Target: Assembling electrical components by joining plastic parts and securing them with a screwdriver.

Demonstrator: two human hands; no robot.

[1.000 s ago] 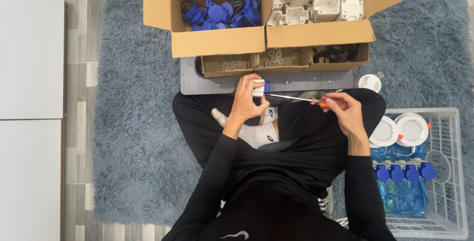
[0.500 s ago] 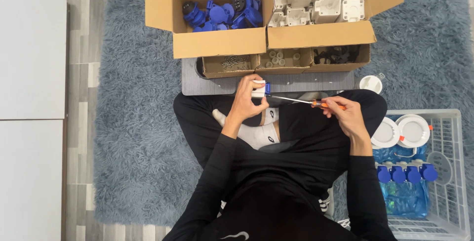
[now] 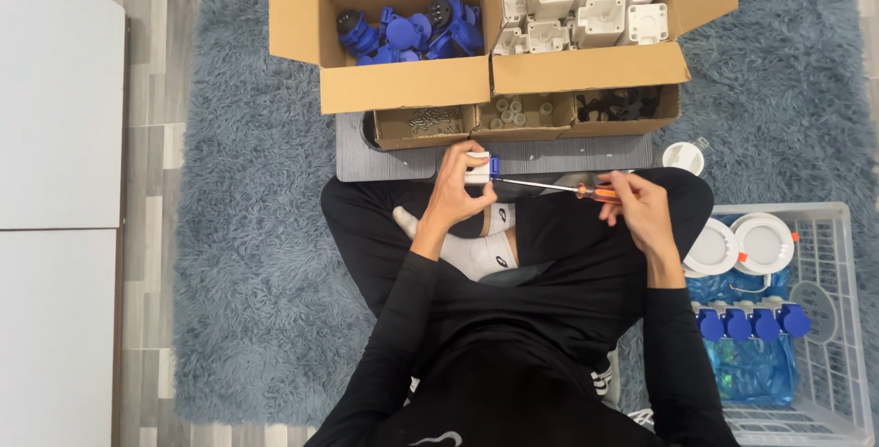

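mid-frame, left hand (image 3: 455, 192) grips a white-blue socket (image 3: 478, 170), right hand (image 3: 636, 209) pinches the screwdriver (image 3: 558, 190) into it. screwing looks underway; finished ones sit in the basket (image 3: 847, 337) lower right.

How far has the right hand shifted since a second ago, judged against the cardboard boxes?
No real move: the right hand holds the screwdriver at the same spot below the cardboard boxes.

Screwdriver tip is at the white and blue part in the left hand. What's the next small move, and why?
Probably turn the screwdriver with the right hand while the left hand steadies the white and blue part. The shaft runs level from the orange handle to the part's side, and both hands grip firmly.
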